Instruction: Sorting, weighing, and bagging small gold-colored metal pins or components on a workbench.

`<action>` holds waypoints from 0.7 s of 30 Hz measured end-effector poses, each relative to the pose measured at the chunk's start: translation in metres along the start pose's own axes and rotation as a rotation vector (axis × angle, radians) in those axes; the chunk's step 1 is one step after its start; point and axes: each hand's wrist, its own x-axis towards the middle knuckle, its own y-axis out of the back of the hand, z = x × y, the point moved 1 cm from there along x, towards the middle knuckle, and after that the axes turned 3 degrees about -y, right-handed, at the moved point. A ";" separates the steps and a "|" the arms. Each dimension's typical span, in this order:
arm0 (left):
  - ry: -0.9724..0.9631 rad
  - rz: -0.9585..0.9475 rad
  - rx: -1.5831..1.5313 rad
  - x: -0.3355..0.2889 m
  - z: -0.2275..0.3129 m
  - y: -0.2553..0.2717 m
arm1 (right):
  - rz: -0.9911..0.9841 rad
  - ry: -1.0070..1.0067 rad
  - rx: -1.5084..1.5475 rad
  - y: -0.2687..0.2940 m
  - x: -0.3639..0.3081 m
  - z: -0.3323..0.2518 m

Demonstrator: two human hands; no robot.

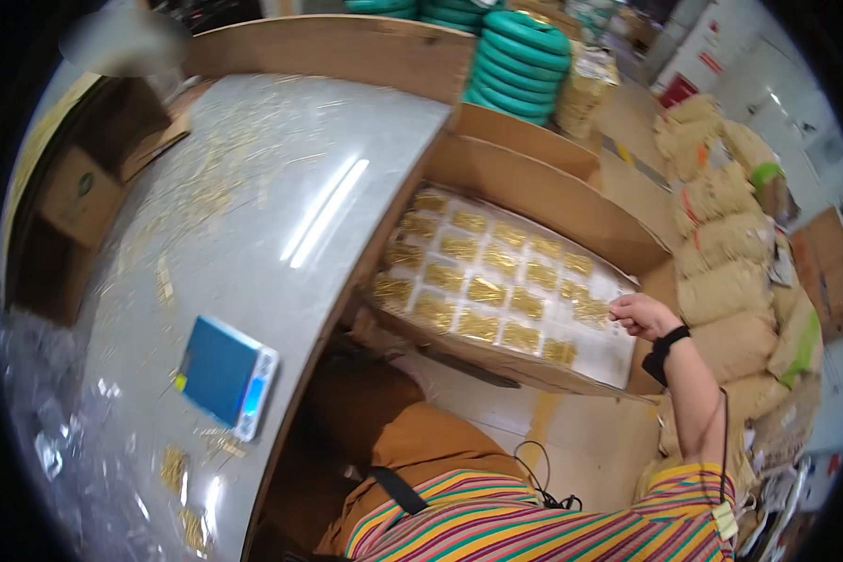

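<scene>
My right hand (635,317), with a black band at the wrist, reaches over a long open carton (553,175). Its fingers are closed in a pinch on the edge of a small clear packet of thin gold strips (592,311), possibly twist ties. That packet is low over the white layer inside the carton, by the end of the rows; whether it rests there I cannot tell. Several similar gold packets (486,289) lie in rows on this layer. A bare white part of the layer (604,361) shows below the hand. My left hand is out of view.
The metal table (253,187) on the left bears loose gold strips, a blue-topped digital scale (223,372) and bundles of gold strips (172,468). An open cardboard box (75,201) stands at its far left. Green coils (520,70) and stacked woven sacks (721,253) are beyond the carton.
</scene>
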 end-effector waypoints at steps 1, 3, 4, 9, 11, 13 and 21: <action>0.045 -0.019 -0.018 -0.001 -0.004 0.000 | 0.001 0.065 -0.025 -0.016 -0.011 -0.017; 0.116 -0.044 -0.139 -0.001 -0.009 -0.008 | -0.063 0.182 -0.089 -0.055 -0.033 -0.059; 0.146 -0.050 -0.204 0.003 -0.011 -0.006 | -0.123 0.241 -0.134 -0.080 -0.044 -0.081; 0.152 -0.024 -0.246 -0.013 0.001 -0.003 | -0.443 0.545 -0.353 -0.221 -0.111 -0.176; 0.125 -0.016 -0.269 -0.014 0.005 -0.004 | -0.567 0.630 -0.486 -0.283 -0.132 -0.200; 0.135 0.016 -0.271 -0.014 0.007 -0.005 | -0.688 0.687 -0.571 -0.339 -0.148 -0.216; 0.106 0.036 -0.248 -0.020 0.006 -0.002 | -0.775 0.673 -0.895 -0.487 -0.152 -0.246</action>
